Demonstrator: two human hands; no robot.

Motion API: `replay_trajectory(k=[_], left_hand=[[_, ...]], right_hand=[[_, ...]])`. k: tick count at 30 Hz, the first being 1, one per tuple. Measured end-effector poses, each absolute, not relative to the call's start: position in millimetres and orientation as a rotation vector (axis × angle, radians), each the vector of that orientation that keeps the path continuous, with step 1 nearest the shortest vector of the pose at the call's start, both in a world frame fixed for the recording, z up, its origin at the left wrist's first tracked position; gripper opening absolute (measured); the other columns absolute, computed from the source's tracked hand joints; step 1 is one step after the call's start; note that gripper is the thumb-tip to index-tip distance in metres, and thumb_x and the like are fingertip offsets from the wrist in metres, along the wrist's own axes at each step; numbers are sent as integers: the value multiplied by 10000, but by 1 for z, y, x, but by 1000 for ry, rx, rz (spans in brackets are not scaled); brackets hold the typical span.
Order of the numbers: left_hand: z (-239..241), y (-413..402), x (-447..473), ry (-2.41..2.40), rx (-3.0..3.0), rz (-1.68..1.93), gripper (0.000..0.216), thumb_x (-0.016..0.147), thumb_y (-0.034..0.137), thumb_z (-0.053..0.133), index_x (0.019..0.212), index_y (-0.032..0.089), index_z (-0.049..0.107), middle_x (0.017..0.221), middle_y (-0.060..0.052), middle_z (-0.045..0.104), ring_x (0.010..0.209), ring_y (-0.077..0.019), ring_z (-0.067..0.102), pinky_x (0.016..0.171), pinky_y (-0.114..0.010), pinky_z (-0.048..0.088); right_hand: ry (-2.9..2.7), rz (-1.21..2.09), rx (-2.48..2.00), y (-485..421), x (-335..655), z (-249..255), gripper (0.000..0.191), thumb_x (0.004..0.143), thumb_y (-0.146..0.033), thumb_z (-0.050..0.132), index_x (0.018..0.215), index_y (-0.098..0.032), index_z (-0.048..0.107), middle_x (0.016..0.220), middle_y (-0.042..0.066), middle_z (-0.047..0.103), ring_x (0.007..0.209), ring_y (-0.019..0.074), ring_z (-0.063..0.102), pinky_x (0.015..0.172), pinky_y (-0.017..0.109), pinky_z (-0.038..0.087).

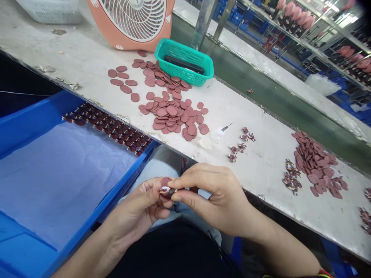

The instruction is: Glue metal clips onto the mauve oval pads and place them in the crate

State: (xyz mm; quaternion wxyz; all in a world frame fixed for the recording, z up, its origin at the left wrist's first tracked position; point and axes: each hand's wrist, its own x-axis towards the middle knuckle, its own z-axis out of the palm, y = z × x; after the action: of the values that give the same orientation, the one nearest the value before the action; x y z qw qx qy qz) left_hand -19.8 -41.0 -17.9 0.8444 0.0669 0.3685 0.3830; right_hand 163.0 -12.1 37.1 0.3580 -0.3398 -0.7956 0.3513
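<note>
My left hand [142, 210] and my right hand [213, 197] meet over my lap, below the table edge. Both pinch one small dark-red oval piece [166, 185] with a shiny metal part on it, fingers closed around it. A heap of flat dark-red oval pieces [171, 112] lies on the white table [249, 116] in front of me. Small assembled pieces with metal parts [242, 142] lie to the right of that heap. A thin pointed tool [226, 127] rests beside them.
A blue bin [31, 127] lined with clear plastic stands at my left, with rows of finished pieces [110, 127] along its far side. A teal basket [185, 61] and an orange fan [133, 21] stand behind the heap. Another pile of ovals [317, 164] lies at the right.
</note>
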Motion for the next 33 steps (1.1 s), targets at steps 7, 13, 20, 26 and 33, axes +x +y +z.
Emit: replay_trajectory(k=[7, 13, 20, 26, 33], left_hand=[[-23, -40, -21, 772, 121, 823, 174, 651, 164, 920, 752, 187, 780, 625, 53, 717, 550, -77, 651, 501, -114, 542], [-34, -38, -23, 703, 99, 837, 239, 583, 260, 965, 731, 197, 788, 663, 25, 731, 554, -84, 664, 477, -135, 573], [-37, -28, -30, 774, 179, 851, 550, 580, 561, 891, 995, 210, 803, 897, -64, 775, 730, -166, 719, 472, -191, 604], [-35, -32, -31, 1200, 298, 1374, 335, 532, 418, 963, 729, 230, 769, 607, 42, 659, 472, -89, 541, 385, -163, 512], [-38, -32, -34, 1230, 495, 1486, 249, 550, 338, 958, 724, 255, 801, 690, 15, 711, 511, -92, 536, 419, -153, 508]], right_hand=[[-2057, 929, -876, -9, 163, 34, 114, 888, -118, 724, 988, -172, 734, 895, 26, 784, 769, 122, 697, 732, 220, 563], [-2040, 976, -881, -6, 162, 32, 118, 885, -103, 720, 987, -161, 735, 888, 28, 777, 754, 114, 677, 707, 214, 553], [-2016, 791, -912, -2, 152, 14, 128, 918, -152, 672, 1038, -170, 712, 891, 38, 746, 745, 119, 668, 690, 238, 569], [-2008, 46, -839, 6, 127, -14, 124, 896, -104, 684, 1018, -123, 694, 811, 56, 739, 709, 147, 638, 642, 281, 554], [-2065, -132, -621, 14, 105, -34, 168, 909, -134, 687, 1061, -65, 699, 860, 79, 761, 733, 156, 682, 638, 316, 543]])
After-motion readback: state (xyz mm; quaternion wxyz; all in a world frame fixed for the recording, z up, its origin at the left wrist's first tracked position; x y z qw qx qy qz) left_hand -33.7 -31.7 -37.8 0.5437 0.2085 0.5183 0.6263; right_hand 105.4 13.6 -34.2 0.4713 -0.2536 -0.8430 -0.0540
